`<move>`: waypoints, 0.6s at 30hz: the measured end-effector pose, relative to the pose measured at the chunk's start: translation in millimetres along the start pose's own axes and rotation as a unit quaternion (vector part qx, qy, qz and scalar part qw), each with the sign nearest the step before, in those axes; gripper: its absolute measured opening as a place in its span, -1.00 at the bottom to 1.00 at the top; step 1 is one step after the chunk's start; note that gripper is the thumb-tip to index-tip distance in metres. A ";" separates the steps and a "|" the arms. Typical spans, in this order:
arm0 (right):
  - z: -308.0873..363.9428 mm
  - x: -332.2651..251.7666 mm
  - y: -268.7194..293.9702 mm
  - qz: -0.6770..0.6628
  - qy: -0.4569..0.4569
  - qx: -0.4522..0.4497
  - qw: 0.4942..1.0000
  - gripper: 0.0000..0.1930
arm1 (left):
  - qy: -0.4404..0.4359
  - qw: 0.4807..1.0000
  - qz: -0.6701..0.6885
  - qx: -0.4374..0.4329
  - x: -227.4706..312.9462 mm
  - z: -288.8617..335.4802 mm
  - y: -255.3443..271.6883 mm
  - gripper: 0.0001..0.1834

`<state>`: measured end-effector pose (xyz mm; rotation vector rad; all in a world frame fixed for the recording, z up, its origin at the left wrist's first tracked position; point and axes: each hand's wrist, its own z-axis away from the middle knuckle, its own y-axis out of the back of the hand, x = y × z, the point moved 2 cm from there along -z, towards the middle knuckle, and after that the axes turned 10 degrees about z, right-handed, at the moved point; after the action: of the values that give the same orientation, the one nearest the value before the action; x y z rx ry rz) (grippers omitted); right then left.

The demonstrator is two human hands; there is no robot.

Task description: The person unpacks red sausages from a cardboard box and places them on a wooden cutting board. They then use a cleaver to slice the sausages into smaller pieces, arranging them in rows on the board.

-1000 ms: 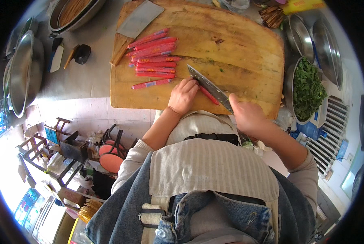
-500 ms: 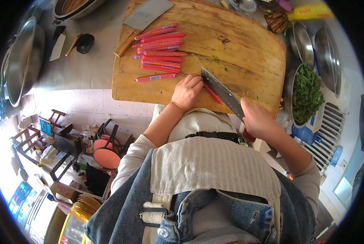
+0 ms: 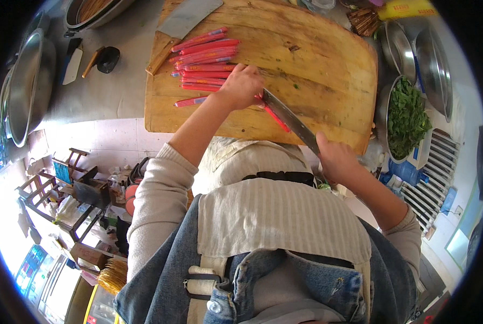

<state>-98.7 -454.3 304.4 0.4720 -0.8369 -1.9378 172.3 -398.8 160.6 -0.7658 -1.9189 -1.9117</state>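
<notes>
My right hand (image 3: 339, 161) is closed around the handle of a kitchen knife (image 3: 290, 120), whose broad dark blade slants up and left over the chopping board (image 3: 328, 75). Under the blade's left edge lies a red stick (image 3: 276, 119), apparently a sausage in red wrapping. My left hand (image 3: 242, 86) is by the blade's tip, fingers curled and closed; what they hold, if anything, is hidden. Beyond it is a pile of red-wrapped sausages (image 3: 206, 55), and one more sausage (image 3: 190, 101) lies apart, partly behind my left wrist.
A cleaver (image 3: 190, 19) with a wooden handle rests at the board's far left. A metal bowl of chopped greens (image 3: 408, 121) stands to the right, beside steel bowls (image 3: 433, 75). A black-and-white knife (image 3: 72, 66) and a small black tool (image 3: 108, 59) lie on the metal counter.
My left hand has lifted off the sausage by the blade and moved up and slightly left, toward the pile. My right hand and the knife have shifted only slightly.
</notes>
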 end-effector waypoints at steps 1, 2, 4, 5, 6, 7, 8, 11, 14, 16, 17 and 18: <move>0.6 1.8 -1.0 -0.006 -0.008 -0.019 1.000 -0.61 | -0.001 1.000 0.013 -0.016 -0.4 -0.2 0.7 -0.69; 0.6 3.0 -1.0 -0.014 -0.006 -0.021 1.000 -0.59 | -0.003 0.999 0.025 -0.031 -1.7 -0.7 1.6 -0.70; 7.1 5.0 -0.7 0.007 -0.001 -0.012 1.000 -0.62 | -0.007 0.998 0.044 -0.040 -2.7 -0.4 2.4 -0.73; 10.8 5.6 -0.8 0.020 -0.001 -0.011 1.000 -0.64 | -0.012 0.998 0.050 -0.034 -3.0 -0.3 2.6 -0.75; 13.3 6.2 -1.2 0.017 0.001 -0.008 1.000 -0.65 | -0.018 0.998 0.057 -0.028 -3.4 -1.0 2.4 -0.76; 16.9 7.2 -2.1 0.017 -0.003 -0.018 1.000 -0.67 | -0.019 0.997 0.068 -0.028 -3.8 -1.4 1.6 -0.76; 20.5 7.8 -3.2 0.021 -0.009 -0.027 0.999 -0.69 | -0.020 0.996 0.078 -0.028 -4.4 -1.2 1.0 -0.76; 30.1 9.2 -4.1 0.012 -0.024 -0.043 0.999 -0.69 | -0.021 0.996 0.081 -0.021 -5.5 0.7 0.1 -0.75; 35.1 9.8 -2.2 0.021 -0.032 -0.086 0.996 -0.65 | -0.021 0.996 0.080 -0.016 -5.9 1.4 -0.6 -0.75; 38.5 9.6 2.6 0.014 -0.029 -0.083 0.996 -0.61 | -0.019 0.996 0.081 -0.016 -5.9 2.0 -0.3 -0.75; 40.3 10.1 4.5 0.018 -0.038 -0.094 0.995 -0.60 | -0.019 0.996 0.081 -0.017 -5.7 2.2 -0.3 -0.75; 42.0 11.0 6.7 0.014 -0.036 -0.097 0.994 -0.59 | -0.022 0.996 0.085 -0.015 -5.4 2.5 -0.4 -0.75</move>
<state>-126.2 -451.0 338.5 0.2728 -0.6874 -1.9959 176.8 -397.1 157.0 -0.9549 -1.7894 -1.8383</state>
